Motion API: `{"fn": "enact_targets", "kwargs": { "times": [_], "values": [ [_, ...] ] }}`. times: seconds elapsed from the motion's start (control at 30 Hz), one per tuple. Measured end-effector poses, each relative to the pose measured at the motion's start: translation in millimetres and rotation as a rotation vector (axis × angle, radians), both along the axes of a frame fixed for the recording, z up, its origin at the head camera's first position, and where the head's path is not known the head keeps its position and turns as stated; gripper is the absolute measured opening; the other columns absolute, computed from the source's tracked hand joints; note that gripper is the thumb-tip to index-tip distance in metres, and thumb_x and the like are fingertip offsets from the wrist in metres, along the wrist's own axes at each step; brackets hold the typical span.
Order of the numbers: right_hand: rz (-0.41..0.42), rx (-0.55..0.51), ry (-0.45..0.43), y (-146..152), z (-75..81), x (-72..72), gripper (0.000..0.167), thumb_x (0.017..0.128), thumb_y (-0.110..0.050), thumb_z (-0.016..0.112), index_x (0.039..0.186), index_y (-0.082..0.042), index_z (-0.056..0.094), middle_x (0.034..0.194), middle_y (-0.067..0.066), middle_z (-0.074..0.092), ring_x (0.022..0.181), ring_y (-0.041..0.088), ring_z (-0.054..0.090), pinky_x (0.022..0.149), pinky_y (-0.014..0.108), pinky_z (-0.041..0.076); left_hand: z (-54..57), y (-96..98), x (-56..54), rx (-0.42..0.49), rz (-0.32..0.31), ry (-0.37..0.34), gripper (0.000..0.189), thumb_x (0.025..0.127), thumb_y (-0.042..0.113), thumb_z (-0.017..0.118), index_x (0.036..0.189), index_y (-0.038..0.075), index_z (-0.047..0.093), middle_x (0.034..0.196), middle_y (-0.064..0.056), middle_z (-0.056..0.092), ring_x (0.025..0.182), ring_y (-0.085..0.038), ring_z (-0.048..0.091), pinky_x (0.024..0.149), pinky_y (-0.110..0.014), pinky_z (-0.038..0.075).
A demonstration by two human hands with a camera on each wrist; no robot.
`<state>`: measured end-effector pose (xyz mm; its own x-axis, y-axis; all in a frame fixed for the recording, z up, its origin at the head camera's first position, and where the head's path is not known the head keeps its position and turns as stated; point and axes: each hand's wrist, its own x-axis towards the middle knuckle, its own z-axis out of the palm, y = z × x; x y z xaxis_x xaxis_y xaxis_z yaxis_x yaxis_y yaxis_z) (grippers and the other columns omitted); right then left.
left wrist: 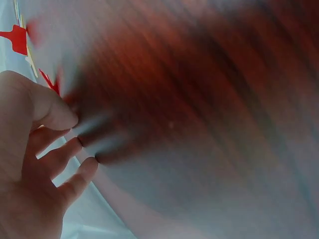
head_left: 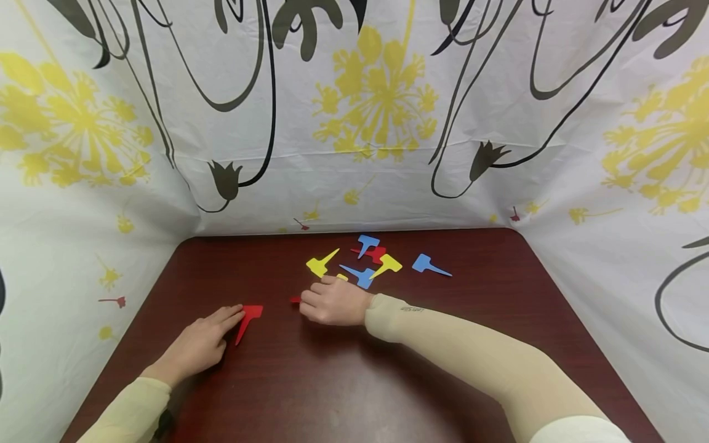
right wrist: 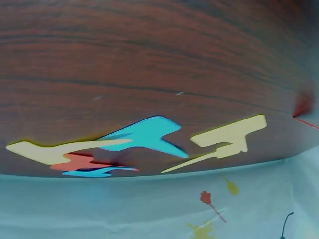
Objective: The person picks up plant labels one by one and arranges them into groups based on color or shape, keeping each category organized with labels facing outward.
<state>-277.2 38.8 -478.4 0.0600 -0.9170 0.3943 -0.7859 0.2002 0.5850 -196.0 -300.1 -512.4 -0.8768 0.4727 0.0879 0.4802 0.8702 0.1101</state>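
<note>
My left hand (head_left: 198, 344), fingers extended, rests its fingertips at the head of a red T-shaped plant label (head_left: 250, 317) on the table. The thumb and fingertips touch down beside that label (left wrist: 50, 82) in the left wrist view. My right hand (head_left: 335, 301) is curled above the table and pinches another red plant label (head_left: 295, 300). Only one end of this label shows past the fingers; in the left wrist view its head (left wrist: 19, 40) stands off the surface. The right wrist view shows no part of the right hand. Just beyond the right hand, a yellow label (head_left: 342, 277) is partly hidden.
Beyond the right hand lie loose labels: yellow (head_left: 318, 266), blue (head_left: 362, 277), another yellow (head_left: 389, 264), red (head_left: 379, 254) and another blue (head_left: 368, 242), some overlapping. One blue label (head_left: 429, 265) lies apart to the right. A patterned curtain (head_left: 354, 203) surrounds the dark table (head_left: 471, 307).
</note>
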Motion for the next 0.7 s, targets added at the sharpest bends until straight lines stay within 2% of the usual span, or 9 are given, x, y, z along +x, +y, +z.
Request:
{"fn": "enact_targets", "kwargs": {
  "times": [0.1, 0.27, 0.37, 0.53, 0.7],
  "values": [
    [0.022, -0.022, -0.038, -6.0, -1.3, 2.6, 0.020, 0.102, -0.018, 0.051, 0.096, -0.013, 0.069, 0.088, -0.001, 0.065, 0.075, 0.013, 0.061, 0.067, 0.027, 0.051, 3.1, -0.2, -0.9, 0.009, 0.003, -0.029, 0.062, 0.081, -0.003, 0.066, 0.142, 0.004, 0.057, 0.148, -0.015, 0.051, 0.131, -0.038, 0.052, 0.092, -0.060, 0.050],
    [0.039, -0.051, -0.196, -20.0, -14.1, 9.0, 0.020, 0.101, -0.018, 0.053, 0.086, -0.014, 0.066, 0.073, -0.003, 0.060, 0.060, 0.010, 0.053, 0.053, 0.023, 0.045, 8.8, 1.1, -3.2, 0.021, 0.008, -0.069, 0.061, 0.080, -0.001, 0.068, 0.141, 0.004, 0.058, 0.147, -0.015, 0.052, 0.131, -0.040, 0.051, 0.094, -0.056, 0.051],
    [0.037, -0.052, -0.263, -29.0, -21.7, 14.8, 0.022, 0.101, -0.020, 0.052, 0.083, -0.016, 0.065, 0.071, -0.005, 0.060, 0.056, 0.008, 0.052, 0.048, 0.022, 0.041, 9.7, 1.7, -4.6, 0.020, 0.018, -0.085, 0.060, 0.080, -0.001, 0.068, 0.140, 0.005, 0.059, 0.146, -0.015, 0.053, 0.131, -0.041, 0.051, 0.096, -0.057, 0.049],
    [0.042, -0.032, -0.304, -42.3, -27.9, 23.7, 0.021, 0.101, -0.024, 0.053, 0.086, -0.018, 0.067, 0.074, -0.006, 0.063, 0.058, 0.006, 0.055, 0.047, 0.021, 0.041, 8.4, 1.5, -6.0, 0.023, 0.045, -0.099, 0.059, 0.082, 0.002, 0.069, 0.140, 0.005, 0.059, 0.146, -0.016, 0.053, 0.131, -0.041, 0.050, 0.097, -0.059, 0.048],
    [0.033, -0.003, -0.284, -53.5, -32.6, 28.0, 0.021, 0.102, -0.027, 0.053, 0.088, -0.019, 0.068, 0.076, -0.007, 0.064, 0.062, 0.006, 0.056, 0.053, 0.021, 0.048, 9.0, 1.8, -7.0, 0.026, 0.048, -0.103, 0.059, 0.083, 0.006, 0.071, 0.140, 0.005, 0.059, 0.146, -0.015, 0.053, 0.131, -0.040, 0.051, 0.098, -0.058, 0.048]
  ]
}}
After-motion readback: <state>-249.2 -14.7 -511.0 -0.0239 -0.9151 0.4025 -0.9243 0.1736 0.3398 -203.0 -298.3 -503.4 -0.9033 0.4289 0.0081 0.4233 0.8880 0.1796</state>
